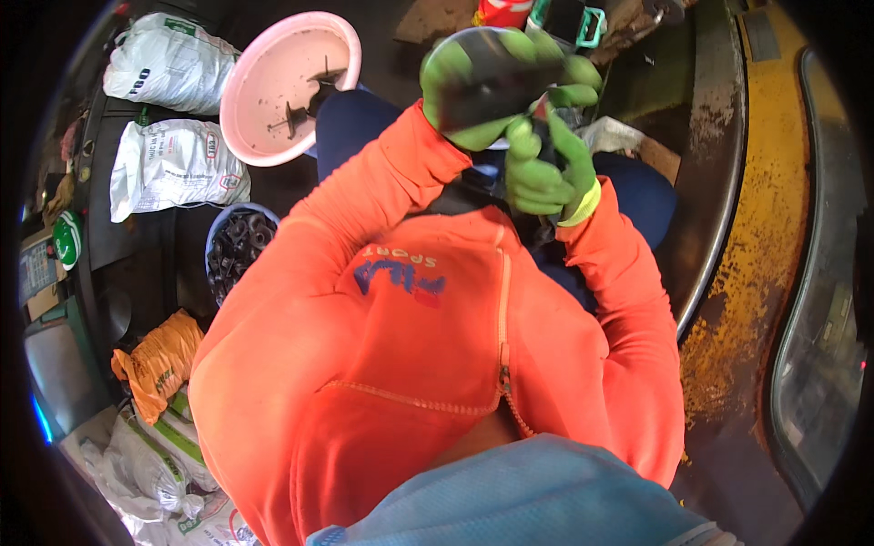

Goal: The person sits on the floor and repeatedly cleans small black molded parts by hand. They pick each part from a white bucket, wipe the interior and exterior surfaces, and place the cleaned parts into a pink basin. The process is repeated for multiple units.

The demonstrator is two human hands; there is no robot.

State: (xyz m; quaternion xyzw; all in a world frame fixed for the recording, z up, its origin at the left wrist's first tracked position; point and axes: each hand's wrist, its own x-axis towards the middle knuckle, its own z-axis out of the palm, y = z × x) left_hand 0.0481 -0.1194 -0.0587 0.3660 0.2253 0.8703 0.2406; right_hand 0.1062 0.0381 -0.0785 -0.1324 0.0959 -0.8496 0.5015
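Both of my hands wear green gloves and are close together above my lap. My left hand [496, 86] is blurred by motion, with a dark patch across it and its fingers curled toward the right hand. What it holds is hidden. Just below and to the right, my right hand [551, 168] has its fingers closed round a slim dark piece [544, 136]. A small red spot shows at the upper end of that piece, close to the left fingertips. The kind of piece cannot be made out.
A pink basin [238, 100] with a few black parts stands at the left. Below it is a tub of black parts [241, 244]. White sacks [177, 168] and an orange bag [164, 359] line the left side. A rusty yellow machine frame [742, 273] borders the right.
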